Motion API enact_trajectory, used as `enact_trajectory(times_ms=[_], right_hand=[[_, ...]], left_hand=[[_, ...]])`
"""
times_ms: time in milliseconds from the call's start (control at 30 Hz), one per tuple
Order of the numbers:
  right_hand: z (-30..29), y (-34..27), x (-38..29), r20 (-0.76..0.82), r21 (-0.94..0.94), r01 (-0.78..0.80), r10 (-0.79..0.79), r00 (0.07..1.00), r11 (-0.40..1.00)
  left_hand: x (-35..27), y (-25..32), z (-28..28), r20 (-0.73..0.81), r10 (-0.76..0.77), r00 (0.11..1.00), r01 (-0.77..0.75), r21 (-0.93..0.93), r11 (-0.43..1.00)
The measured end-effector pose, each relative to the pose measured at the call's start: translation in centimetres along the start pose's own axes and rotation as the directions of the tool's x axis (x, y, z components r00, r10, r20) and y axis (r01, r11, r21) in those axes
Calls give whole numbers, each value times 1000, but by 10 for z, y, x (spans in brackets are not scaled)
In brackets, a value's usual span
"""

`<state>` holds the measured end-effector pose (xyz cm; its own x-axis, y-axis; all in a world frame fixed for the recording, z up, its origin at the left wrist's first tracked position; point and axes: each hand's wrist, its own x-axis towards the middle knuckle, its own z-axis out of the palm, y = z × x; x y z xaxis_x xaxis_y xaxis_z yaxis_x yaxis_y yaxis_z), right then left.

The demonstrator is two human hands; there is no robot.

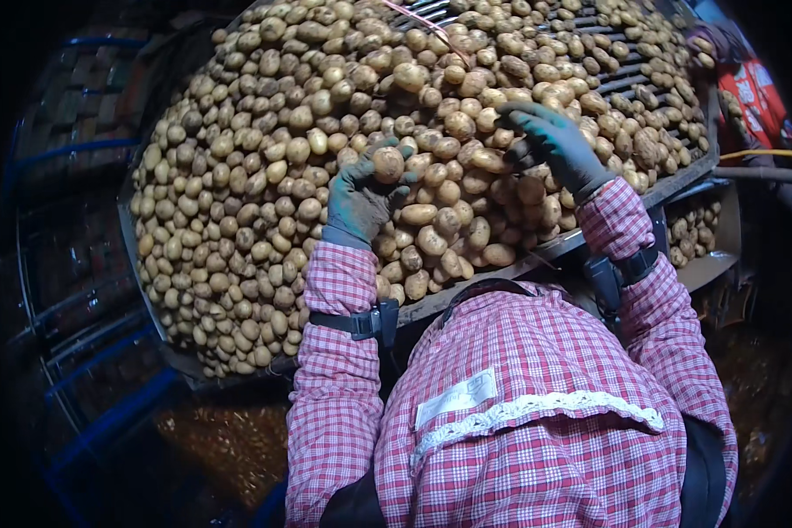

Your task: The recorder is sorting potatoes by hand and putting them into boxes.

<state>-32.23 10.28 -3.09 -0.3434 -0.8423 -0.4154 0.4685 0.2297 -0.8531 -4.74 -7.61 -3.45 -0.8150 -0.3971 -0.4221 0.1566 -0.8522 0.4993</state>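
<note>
A broad heap of potatoes (224,218) fills the sorting table before me, some of them smeared with soil. My left hand (363,198), in a dirty grey-green work glove, is turned palm up with its fingers around a single round potato (388,165). To the right, my gloved right hand (551,142) hovers over the heap with its fingers spread and bent. No potato shows in its grip, though the palm side is hidden. Larger potatoes (435,241) lie between my hands and the near rim.
A raised rim (571,244) edges the table. Metal bars (624,79) show between potatoes at the back right. A pink strap (419,16) lies across the heap. Below the right rim is a chute (706,261) with potatoes. Another person (752,99) in red stands at the far right. Stacked crates (79,99) stand left.
</note>
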Motion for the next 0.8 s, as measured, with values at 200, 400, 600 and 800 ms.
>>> enact_trajectory(times_ms=[200, 400, 600, 800], right_hand=[[63, 28, -7, 189, -70, -180, 190, 963, 981], [75, 45, -2, 220, -130, -227, 251, 942, 965], [80, 44, -3, 117, -50, -151, 156, 981, 987], [75, 56, -1, 83, -110, -155, 165, 983, 982]], left_hand=[[-30, -22, -9, -225, 117, 967, -86, 143, 986], [-55, -5, -7, -409, 276, 870, -37, 504, 863], [-58, 46, -75, -348, 625, 698, -82, 829, 553], [-31, 96, -72, -100, 786, 609, 350, 924, -153]])
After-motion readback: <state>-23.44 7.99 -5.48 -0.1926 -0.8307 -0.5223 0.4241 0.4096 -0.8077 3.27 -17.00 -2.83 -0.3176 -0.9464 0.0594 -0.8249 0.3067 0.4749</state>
